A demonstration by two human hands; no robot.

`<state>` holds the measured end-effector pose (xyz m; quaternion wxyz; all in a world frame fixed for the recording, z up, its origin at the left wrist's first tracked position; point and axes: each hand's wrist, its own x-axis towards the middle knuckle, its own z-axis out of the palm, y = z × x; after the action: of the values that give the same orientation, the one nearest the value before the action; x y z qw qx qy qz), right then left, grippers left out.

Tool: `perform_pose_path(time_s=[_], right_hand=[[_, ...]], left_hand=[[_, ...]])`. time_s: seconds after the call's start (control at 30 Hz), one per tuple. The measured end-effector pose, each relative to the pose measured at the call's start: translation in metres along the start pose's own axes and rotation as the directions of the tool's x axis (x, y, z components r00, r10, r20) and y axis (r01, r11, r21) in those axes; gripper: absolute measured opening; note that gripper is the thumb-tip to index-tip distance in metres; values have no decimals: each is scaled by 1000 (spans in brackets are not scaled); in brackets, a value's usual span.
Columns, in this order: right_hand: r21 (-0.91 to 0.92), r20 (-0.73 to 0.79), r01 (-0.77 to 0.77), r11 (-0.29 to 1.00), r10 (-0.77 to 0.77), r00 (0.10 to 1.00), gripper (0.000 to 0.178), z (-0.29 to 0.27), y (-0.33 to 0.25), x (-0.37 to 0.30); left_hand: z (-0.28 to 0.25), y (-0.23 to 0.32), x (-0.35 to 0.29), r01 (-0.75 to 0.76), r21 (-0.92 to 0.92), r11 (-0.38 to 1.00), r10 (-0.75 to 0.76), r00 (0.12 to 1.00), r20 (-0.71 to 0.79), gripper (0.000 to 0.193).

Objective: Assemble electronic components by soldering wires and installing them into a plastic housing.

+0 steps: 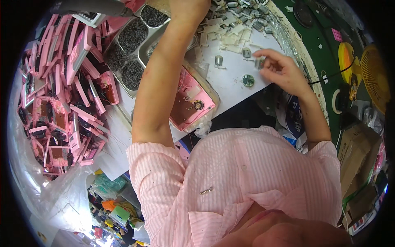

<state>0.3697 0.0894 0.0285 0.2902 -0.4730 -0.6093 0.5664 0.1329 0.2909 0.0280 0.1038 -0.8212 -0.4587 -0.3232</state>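
My right hand [286,73] is above the right side of the white work surface. Its fingers are curled around a small silver motor-like part [259,62], held near the fingertips. My left arm reaches up across the middle; my left hand [187,7] is cut off by the top edge, so its fingers are hidden. Beneath that forearm lies an open pink plastic case [181,111] with a round dark piece and thin wires inside. A small round green part [247,80] and another silver motor-like part [218,61] lie between the case and my right hand.
Pink cases [61,119] pile up at left. A metal tray [142,53] holds small dark screws in compartments; a dark tool [98,6] sticks in above it. Silver and white parts [238,29] heap at the far side. A yellow fan [372,74] and cardboard box [358,152] stand right.
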Motion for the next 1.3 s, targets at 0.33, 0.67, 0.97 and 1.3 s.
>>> perform_pose_path(time_s=[0.33, 0.67, 0.97, 1.3], right_hand=[[-568, 159, 162, 807, -86, 984, 38, 25, 1, 7], [-242, 174, 19, 970, 24, 984, 42, 44, -29, 13], [522, 402, -263, 811, 38, 915, 46, 116, -33, 9], [102, 278, 77, 992, -103, 955, 41, 119, -26, 6]], left_hand=[[-143, 47, -127, 449, -663, 599, -342, 892, 296, 13], [-174, 97, -236, 645, -751, 144, -437, 722, 536, 14], [-176, 115, -253, 602, -797, -42, -566, 643, 516, 29], [-175, 119, -251, 603, -793, -90, -586, 611, 532, 29]])
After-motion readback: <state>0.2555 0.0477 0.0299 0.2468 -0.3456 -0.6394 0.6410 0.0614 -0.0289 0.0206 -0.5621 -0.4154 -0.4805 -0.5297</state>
